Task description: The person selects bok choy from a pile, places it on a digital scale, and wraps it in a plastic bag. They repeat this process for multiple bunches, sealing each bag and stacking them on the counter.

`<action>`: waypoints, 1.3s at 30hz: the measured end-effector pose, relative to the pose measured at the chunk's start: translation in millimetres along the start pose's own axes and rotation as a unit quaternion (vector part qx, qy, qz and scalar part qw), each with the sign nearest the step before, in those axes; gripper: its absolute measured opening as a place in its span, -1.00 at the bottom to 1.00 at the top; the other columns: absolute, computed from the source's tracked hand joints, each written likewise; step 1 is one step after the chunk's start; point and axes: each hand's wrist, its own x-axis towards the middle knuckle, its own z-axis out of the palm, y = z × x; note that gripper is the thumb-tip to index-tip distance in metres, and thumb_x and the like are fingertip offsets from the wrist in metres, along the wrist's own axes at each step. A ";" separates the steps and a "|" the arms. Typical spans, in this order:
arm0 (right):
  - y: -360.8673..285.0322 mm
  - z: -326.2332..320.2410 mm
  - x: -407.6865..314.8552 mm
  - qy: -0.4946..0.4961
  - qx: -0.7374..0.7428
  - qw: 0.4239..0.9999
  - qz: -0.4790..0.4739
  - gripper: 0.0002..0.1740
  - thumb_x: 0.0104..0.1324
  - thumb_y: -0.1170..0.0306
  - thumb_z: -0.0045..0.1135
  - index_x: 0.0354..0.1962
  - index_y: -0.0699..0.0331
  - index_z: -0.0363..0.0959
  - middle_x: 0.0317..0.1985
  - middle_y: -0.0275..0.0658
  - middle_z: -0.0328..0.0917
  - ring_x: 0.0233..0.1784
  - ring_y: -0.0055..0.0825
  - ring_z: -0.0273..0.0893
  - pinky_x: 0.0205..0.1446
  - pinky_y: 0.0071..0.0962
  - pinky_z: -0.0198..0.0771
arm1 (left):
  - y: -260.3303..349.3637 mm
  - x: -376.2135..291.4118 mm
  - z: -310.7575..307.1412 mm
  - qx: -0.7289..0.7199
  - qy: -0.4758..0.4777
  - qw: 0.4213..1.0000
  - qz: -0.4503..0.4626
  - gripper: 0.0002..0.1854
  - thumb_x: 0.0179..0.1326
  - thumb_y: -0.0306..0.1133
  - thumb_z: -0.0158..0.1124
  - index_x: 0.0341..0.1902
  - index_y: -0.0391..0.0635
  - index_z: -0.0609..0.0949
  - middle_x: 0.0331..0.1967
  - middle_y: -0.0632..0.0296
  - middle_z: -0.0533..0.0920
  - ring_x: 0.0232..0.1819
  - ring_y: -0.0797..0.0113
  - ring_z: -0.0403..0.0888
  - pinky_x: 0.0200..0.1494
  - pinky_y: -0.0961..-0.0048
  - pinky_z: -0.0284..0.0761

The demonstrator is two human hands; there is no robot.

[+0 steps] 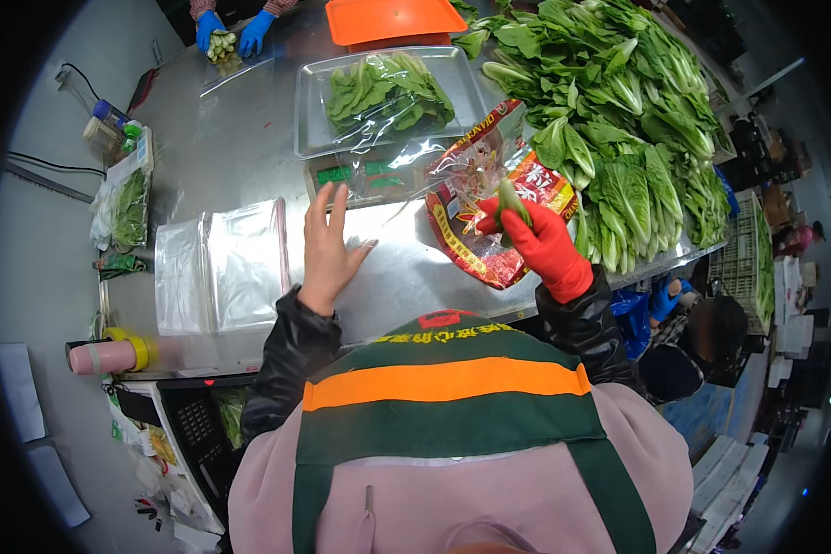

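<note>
My bare left hand (332, 244) is raised with its fingers apart, just in front of a digital scale (318, 181) with a lit green display. In a red rubber glove, my right hand (541, 242) pinches a small green leaf piece (511, 201) over a printed red and clear plastic bag (457, 232). Beyond the scale, a metal tray (307, 104) holds leafy greens (391, 97) under clear plastic film, which trails over the scale. A large heap of leafy green vegetables (637, 173) lies right of my right hand.
Clear plastic bags (246, 260) lie left of my left hand. An orange tray (394, 17) stands at the far side. Another person's blue-gloved hands (255, 33) handle vegetable stalks at the far left. A person (713, 332) is near the table's right side. Bottles (111, 114) stand at the left edge.
</note>
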 end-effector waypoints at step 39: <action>28.4 -14.2 -39.0 -0.027 0.042 0.973 0.227 -0.53 0.43 0.01 -0.06 0.00 0.18 0.54 -0.60 -0.39 0.53 -0.57 -0.68 0.43 -0.45 -0.60 0.32 | 14.4 228.0 25.1 -0.388 -0.233 0.883 -0.127 -0.58 0.42 -0.17 0.03 0.15 -0.25 0.55 0.11 0.21 0.58 0.20 0.40 0.44 0.27 0.48 0.25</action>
